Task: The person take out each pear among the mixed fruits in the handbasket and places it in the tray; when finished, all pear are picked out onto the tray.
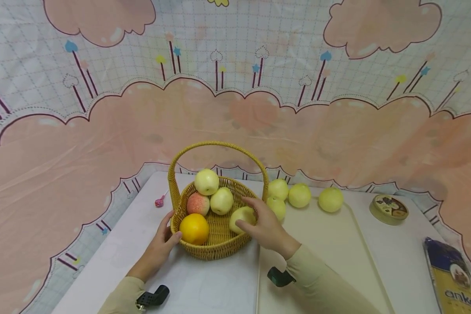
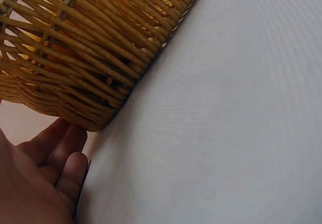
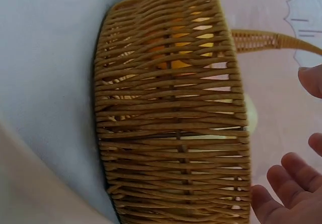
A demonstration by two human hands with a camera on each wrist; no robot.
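L hand [image 1: 157,250] grips basket [image 1: 216,252] at its L side, thumb by rim. R hand [image 1: 268,226], fingers spread & loose, is over R rim right by a pale green apple [image 1: 241,218] inside; can't tell if touching. Btwn hands, also in basket: orange [image 1: 194,229], reddish peach [image 1: 198,204], 2 more apples [image 1: 221,201]. Just beyond R hand: 4 loose apples [image 1: 299,195] nr tray [image 1: 318,248].
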